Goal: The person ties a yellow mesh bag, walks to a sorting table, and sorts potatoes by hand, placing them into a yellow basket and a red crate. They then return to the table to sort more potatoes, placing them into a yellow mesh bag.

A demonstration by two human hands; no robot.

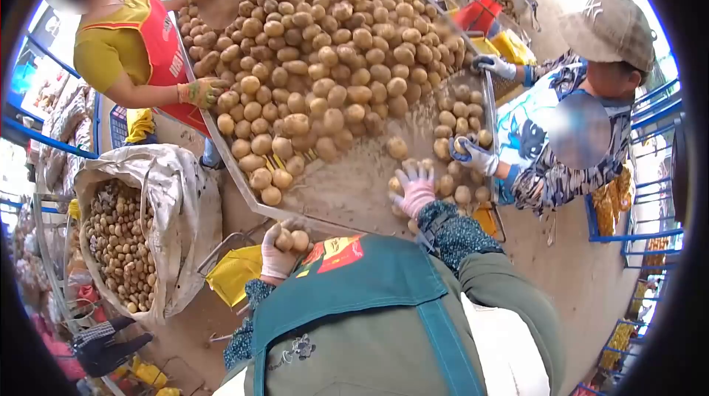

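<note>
My left hand point(275, 252), in a pale glove, is closed around potatoes point(299, 241) beside my apron, just off the table's near edge. My right hand point(416, 189), gloved in white and pink, reaches over the sorting table point(347, 207) with its fingers spread. A potato point(396, 186) lies at its fingertips, and others are partly hidden under the palm. Beyond both hands, a large heap of potatoes point(317, 63) covers most of the table. A smaller group of potatoes point(461, 119) lies along the right side.
At left, a co-worker's gloved hand point(201, 91) touches the heap. Another person's gloved hand point(474, 156) is close to my right hand. A large white sack point(185, 211) holds small potatoes. A yellow bag point(236, 275) hangs below the table edge. Blue racks point(642, 248) stand at right.
</note>
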